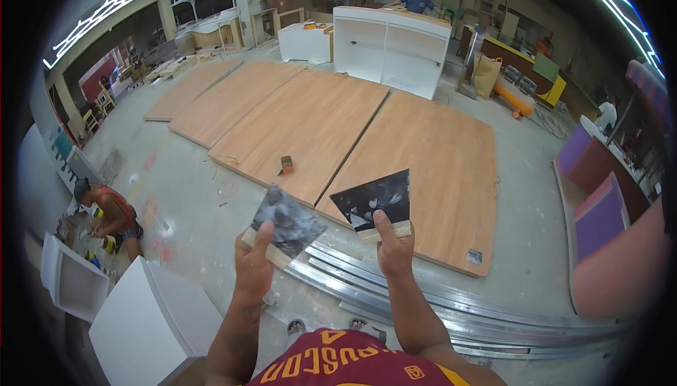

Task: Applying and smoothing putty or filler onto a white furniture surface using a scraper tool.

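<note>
2 putty scrapers are held up over the floor: the left hand (pixel 252 264) grips 1 scraper (pixel 288 225), the right hand (pixel 393 248) the other (pixel 375 201); blades are best wiped flat together.

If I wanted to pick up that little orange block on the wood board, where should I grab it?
Probably by its two side faces, coming straight down from above. The block stands alone on a flat board laid on the floor, so its top and sides are free and nothing crowds it. It is too small here to tell its exact shape.
</note>
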Motion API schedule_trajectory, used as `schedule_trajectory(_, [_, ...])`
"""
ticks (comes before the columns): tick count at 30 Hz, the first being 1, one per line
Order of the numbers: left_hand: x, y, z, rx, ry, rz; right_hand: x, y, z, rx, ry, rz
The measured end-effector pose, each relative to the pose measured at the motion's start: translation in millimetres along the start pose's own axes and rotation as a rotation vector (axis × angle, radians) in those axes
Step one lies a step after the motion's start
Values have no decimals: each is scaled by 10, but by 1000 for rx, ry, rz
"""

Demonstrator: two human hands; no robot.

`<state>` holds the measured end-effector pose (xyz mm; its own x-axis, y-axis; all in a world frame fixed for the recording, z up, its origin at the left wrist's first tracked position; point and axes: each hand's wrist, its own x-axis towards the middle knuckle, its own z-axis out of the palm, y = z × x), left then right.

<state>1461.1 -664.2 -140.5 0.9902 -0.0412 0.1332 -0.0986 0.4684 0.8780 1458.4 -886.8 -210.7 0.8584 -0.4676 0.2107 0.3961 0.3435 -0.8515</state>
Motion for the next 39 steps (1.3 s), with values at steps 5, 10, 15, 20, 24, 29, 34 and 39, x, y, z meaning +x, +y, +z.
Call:
schedule_trajectory(5, [111, -303, 3, 277, 97, 28, 144, -311, -348, -144, -40, 24])
schedule_trajectory(10, [255, -312, 140, 444, 87, 106, 220, -384, -268, -797, -556, -435])
schedule_trajectory(15, [174, -227, 50, 455, 134, 133, 171, -429, 218, -886, -845, -638])
schedule_trajectory(20, [104, -105, 87, 722, 163, 465, 119, -385, 541, -929, -1042, -672])
schedule_trajectory(24, [152, -71, -203, 732, 250, 309, 73, -104, 751, -773, -986, -721])
schedule_trajectory(29, [107, 3, -119, 979, 401, 439, -24, 28, 940, -644, -969, -554])
schedule_trajectory(34, [50, -270, -74, 1150, 413, 608, 76, 330, 938, -719, -867, -399])
schedule_trajectory(39, [339, -157, -321, 795, 418, 307, 293, -9, 861, -693, -1068, -470])
